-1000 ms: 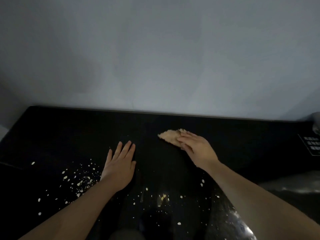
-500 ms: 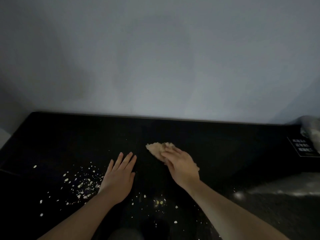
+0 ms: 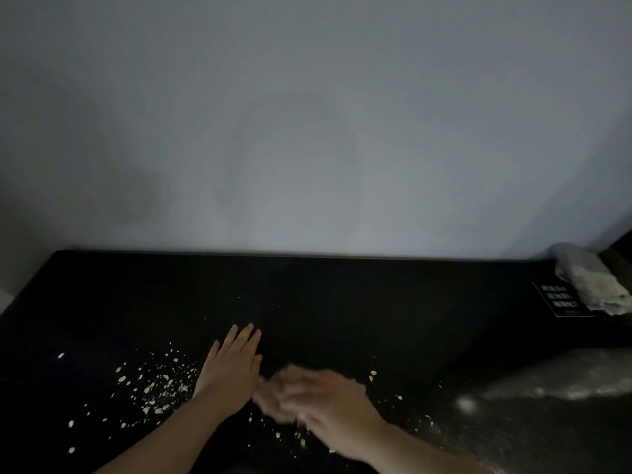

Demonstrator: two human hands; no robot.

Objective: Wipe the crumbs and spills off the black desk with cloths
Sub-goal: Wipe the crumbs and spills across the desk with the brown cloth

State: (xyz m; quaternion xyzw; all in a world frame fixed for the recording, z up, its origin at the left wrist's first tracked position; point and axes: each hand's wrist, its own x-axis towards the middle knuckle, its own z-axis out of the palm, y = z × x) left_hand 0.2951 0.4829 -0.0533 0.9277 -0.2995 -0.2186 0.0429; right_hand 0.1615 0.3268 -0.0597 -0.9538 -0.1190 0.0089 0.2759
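Observation:
My left hand [image 3: 229, 372] lies flat on the black desk [image 3: 342, 302], palm down, fingers straight and pointing away from me. Pale crumbs [image 3: 154, 384] are scattered just left of it. My right hand [image 3: 328, 405] is blurred by motion, right beside the left hand and near the front of the desk. It presses a tan cloth [image 3: 270, 393] onto the surface; only the cloth's left part shows past the fingers. A few more crumbs [image 3: 297, 439] lie under and in front of the right hand.
A second pale cloth [image 3: 595, 289] lies at the desk's far right corner, partly over a black label with white print [image 3: 557, 301]. A grey wall rises behind the desk. A greyish smeared patch [image 3: 547, 384] shows at the right front.
My right hand has swept the cloth from the middle of the desk toward me and leftward, ending beside my left hand. The left hand has stayed flat in place.

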